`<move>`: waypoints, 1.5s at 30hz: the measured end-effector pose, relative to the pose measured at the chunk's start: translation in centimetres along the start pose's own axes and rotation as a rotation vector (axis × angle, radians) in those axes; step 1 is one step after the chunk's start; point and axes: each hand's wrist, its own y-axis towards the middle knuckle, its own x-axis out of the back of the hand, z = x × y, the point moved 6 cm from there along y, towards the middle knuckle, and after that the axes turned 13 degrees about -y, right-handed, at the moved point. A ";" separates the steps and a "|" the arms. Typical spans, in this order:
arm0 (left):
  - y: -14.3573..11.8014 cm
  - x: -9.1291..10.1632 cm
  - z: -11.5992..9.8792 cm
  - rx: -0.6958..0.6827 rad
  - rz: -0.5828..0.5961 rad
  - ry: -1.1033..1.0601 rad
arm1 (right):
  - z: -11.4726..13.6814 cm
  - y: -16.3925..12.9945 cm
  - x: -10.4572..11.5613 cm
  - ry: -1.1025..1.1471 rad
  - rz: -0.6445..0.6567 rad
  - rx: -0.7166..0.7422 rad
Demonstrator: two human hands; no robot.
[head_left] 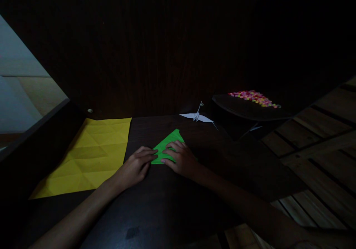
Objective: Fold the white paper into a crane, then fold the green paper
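A piece of green paper [160,156], folded to a roughly triangular shape, lies on the dark wooden table top, its point toward the back. My left hand [138,163] rests at its left corner, fingers stretched out and tips touching the paper. My right hand [182,159] lies over the right part with its fingers spread and pressing down, hiding that side. Neither hand is closed around anything. To the left is a yellow sheet [97,148] with many crease lines, opened out. Behind the green paper stands a white folded paper crane [197,117] with its wings spread.
A dark upright panel [167,48] rises at the back. On the right, a dark curved shelf [239,111] bears a heap of small pink, red and yellow pieces [254,97]. A raised dark edge [36,141] bounds the left. Wooden slats [319,160] show at the lower right.
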 end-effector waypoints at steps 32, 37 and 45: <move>-0.3 -3.2 -3.2 -0.034 0.059 0.101 | -1.5 -0.2 -0.9 -0.047 0.085 0.071; -0.1 -3.3 -3.4 -0.009 0.093 0.086 | -1.5 -0.6 -1.3 -0.071 0.119 0.026; -0.2 -3.3 -3.4 0.008 0.119 0.138 | -4.2 0.0 -2.2 -0.109 0.097 -0.021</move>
